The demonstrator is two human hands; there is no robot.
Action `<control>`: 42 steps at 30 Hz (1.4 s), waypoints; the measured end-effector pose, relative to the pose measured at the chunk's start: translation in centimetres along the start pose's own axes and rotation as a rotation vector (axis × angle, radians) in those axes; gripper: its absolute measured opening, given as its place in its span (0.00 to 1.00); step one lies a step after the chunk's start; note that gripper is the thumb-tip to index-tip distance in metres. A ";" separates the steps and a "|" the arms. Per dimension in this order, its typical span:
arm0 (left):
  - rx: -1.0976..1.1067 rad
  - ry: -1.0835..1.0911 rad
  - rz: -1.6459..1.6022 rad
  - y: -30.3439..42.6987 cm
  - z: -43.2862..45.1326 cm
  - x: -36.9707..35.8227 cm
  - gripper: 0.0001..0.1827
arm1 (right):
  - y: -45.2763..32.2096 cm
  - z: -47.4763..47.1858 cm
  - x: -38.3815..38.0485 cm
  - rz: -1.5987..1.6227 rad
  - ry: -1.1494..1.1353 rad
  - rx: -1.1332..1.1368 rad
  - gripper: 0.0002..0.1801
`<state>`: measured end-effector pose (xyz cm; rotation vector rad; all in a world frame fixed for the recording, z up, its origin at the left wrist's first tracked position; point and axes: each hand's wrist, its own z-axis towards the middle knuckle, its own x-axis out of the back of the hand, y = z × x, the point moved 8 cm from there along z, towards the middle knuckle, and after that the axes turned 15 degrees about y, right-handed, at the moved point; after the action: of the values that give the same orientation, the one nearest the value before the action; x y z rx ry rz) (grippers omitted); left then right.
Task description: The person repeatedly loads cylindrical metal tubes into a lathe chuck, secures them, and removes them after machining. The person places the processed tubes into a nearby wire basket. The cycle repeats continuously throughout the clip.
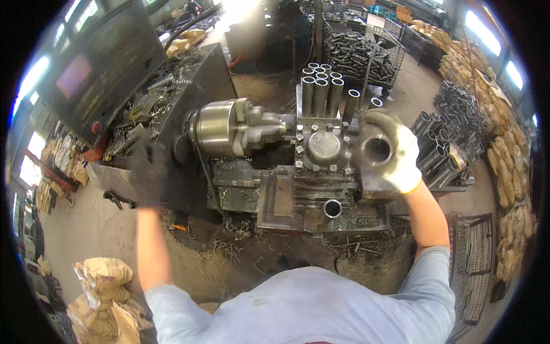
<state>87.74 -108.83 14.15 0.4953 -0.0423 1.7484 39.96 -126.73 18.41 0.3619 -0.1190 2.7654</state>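
My right hand (pixel 404 159), in a white glove, is closed around the rim of a metal handwheel (pixel 370 118) at the right of the lathe. My left hand (pixel 148 172), in a dark glove, is blurred beside the headstock (pixel 189 94); its fingers cannot be made out. Between my hands, the lathe chuck (pixel 217 128) has jaws (pixel 258 129) smeared by motion blur. Its front end comes close to the square tool post (pixel 324 145), which is ringed with bolts. One short steel tube (pixel 333 209) stands upright on the carriage nearest me.
Several steel tubes (pixel 321 92) stand upright behind the tool post. More tubes (pixel 440 142) lie stacked at the right. A wire cage (pixel 365 51) full of metal parts stands beyond the lathe. Paper sacks (pixel 105 284) are at lower left; metal shavings (pixel 232 249) litter the floor.
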 end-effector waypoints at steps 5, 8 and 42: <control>0.431 -0.473 -0.258 7.9 -21.9 2.6 0.18 | -2.9 -0.5 -1.5 0.355 -0.005 0.001 0.30; 0.844 -0.593 -0.270 9.7 -30.8 6.4 0.22 | -5.6 -2.2 -3.3 0.510 -0.128 -0.070 0.33; 3.059 0.104 1.067 64.3 -102.2 46.0 0.33 | -102.1 -36.9 28.3 2.278 -1.176 1.304 0.26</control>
<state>-10.76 -52.15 -47.27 -1.3120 -1.6208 -0.4592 41.47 -17.23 -5.87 -0.9755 -0.5585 -0.4964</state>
